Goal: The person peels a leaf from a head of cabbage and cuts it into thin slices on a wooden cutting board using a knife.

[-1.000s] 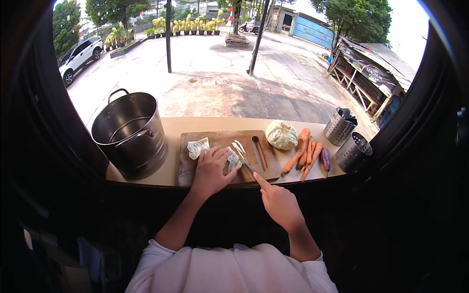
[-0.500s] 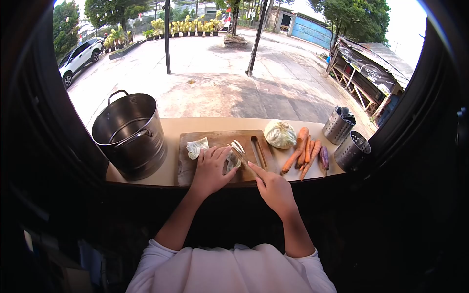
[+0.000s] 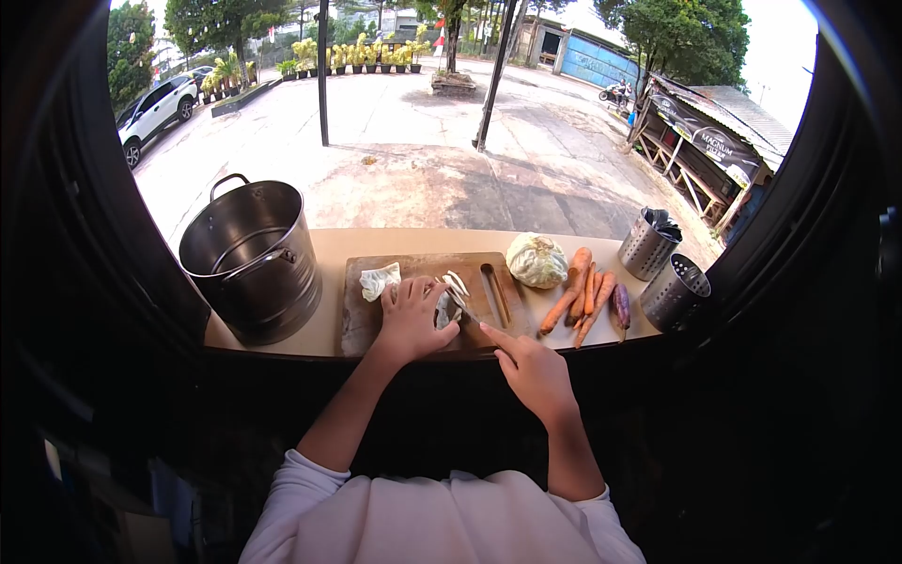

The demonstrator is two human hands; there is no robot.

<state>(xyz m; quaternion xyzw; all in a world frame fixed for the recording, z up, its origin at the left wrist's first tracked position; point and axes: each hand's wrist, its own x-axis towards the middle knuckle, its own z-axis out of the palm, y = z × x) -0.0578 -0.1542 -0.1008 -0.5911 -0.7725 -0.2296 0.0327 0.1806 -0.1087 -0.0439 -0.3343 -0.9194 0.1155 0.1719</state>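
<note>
My left hand presses down on a piece of cabbage, its fingers bent over the top and hiding most of it. In my right hand is a knife, index finger stretched along it and blade against the right side of the cabbage piece. Thin cabbage strips lie just beyond the blade. A pale cabbage leaf piece rests at the upper left of the wooden cutting board. Along the board's right side runs a long slot.
A large metal pot stands left of the board. To the right are a cabbage head, several carrots, a purple vegetable and two perforated metal holders. The counter's front edge runs near my wrists.
The knife and my right hand have shifted slightly. My left hand still holds the cabbage piece in about the same spot. A motorbike has appeared in the far background.
</note>
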